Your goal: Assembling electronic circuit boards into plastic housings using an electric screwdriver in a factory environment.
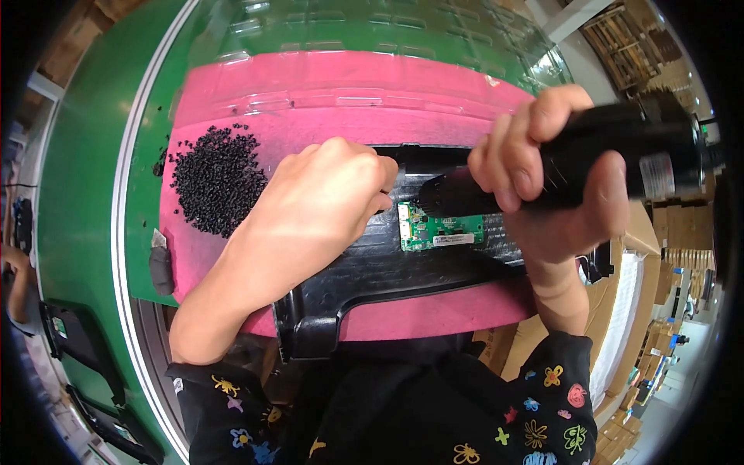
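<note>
My right hand (535, 167) is wrapped round a black electric screwdriver (632, 143), held slanting down to the left. Its tip end is over the upper left corner of a green circuit board (443, 229). Whether the tip touches a screw is hidden. The board lies in a black plastic housing (368, 271), which rests open side up on the pink mat (434, 319). My left hand (322, 186) is closed, knuckles up, over the housing's left part beside the board. What its fingers hold, if anything, is out of sight.
A heap of small black screws (217, 182) lies left of my left wrist. Below it is a dark grey block (160, 271). A clear plastic tray (333, 97) spans the back of the mat. More black housings (85, 341) lie at far left, near another person's arm (17, 283).
</note>
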{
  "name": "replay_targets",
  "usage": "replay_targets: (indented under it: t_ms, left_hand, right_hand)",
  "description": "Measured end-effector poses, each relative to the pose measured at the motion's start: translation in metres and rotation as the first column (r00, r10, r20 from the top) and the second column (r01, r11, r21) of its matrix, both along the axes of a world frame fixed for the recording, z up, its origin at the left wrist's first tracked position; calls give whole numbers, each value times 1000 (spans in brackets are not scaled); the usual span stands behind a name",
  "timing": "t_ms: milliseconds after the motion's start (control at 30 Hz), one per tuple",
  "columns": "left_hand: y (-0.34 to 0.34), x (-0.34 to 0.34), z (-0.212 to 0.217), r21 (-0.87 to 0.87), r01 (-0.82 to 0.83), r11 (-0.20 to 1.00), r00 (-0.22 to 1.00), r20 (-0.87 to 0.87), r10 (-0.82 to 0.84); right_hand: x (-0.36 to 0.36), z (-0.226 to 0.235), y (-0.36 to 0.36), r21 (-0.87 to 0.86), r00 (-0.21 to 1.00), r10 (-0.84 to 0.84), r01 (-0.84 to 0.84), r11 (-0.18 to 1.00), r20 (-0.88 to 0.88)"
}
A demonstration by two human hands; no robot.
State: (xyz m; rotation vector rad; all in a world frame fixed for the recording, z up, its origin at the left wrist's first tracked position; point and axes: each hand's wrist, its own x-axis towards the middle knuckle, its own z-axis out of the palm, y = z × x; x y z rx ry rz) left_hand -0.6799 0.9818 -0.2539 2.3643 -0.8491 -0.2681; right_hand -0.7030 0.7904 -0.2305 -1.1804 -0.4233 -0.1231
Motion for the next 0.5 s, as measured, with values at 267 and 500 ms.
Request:
replay_targets:
  t_ms: [267,500]
  left_hand:
    - [2,-1,-6,-67,-15,998,998,63,20]
    - [-4,-1,-5,-49,77,996,997,7,-77]
  right_hand:
    - [16,14,10,-306,996,93,-84,948,14]
    - [-3,12,11,-209,1000,7,0,978,31]
